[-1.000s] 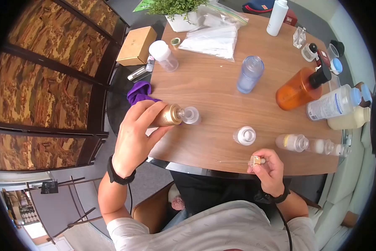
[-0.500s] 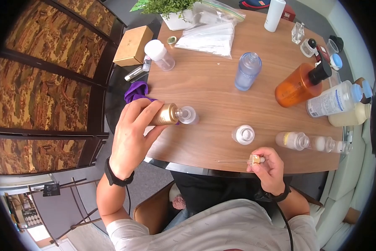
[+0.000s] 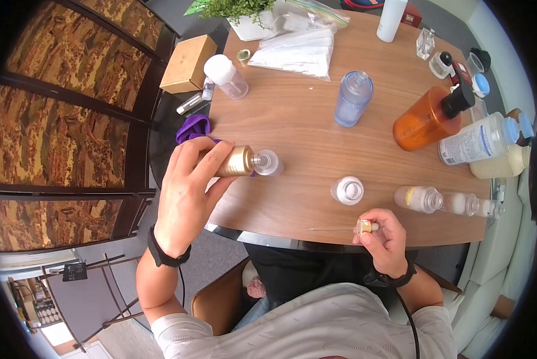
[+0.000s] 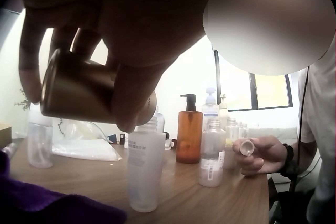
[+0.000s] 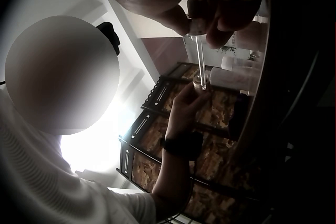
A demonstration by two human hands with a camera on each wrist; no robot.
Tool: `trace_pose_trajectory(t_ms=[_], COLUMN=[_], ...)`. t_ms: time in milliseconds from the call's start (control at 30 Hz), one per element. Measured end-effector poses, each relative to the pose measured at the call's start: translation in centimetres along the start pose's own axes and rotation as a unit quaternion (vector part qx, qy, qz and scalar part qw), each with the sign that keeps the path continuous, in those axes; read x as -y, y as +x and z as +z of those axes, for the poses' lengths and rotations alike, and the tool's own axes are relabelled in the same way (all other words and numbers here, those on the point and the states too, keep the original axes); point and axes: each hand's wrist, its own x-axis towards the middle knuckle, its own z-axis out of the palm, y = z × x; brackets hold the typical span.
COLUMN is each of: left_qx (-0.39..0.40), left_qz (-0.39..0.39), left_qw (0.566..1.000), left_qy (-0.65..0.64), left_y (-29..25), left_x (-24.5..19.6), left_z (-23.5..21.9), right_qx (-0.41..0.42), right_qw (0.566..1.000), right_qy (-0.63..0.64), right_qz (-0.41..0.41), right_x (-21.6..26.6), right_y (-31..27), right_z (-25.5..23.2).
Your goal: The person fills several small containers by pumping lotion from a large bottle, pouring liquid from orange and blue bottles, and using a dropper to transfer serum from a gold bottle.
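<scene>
Left grip (image 3: 188, 182): grasping the gold bottle (image 3: 238, 162), fingers wrapping one side and thumb bracing the other.
Gold bottle: lying nearly sideways in the left grip, its neck pointing at the frosted bottle (image 3: 271, 164); the views are not settling whether they are touching.
Gold bottle's handling: probably stiff and moderately weighty, its smooth wall likely turning slippery if wet; the broad body is offering the surest hold, leaving the neck free.
Frosted bottle: standing upright on the bench (image 3: 304, 143), just past the left grip's fingertips; looking light and easily tipped, so best steadied low round the body.
Right grip (image 3: 386, 242): pinching the dropper (image 3: 365, 227) by its collar.
Dropper: pointing its thin tube from the right grip towards the left; seeming light but fragile, so collar-holding is sparing the tube.
</scene>
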Motion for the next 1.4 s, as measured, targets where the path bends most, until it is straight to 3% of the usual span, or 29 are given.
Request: trace_pose_trajectory(t_ms=[1400], left_qx=[-0.006], left_qz=[0.008], left_qw=[0.999], left_qy=[0.039], left_y=[0.33], left_x=[-0.34], left_z=[-0.37], right_qx=[0.008], right_qw=[1.0], right_qy=[0.002], right_qz=[-0.006], right_x=[-0.32], right_y=[-0.07], right_z=[-0.22])
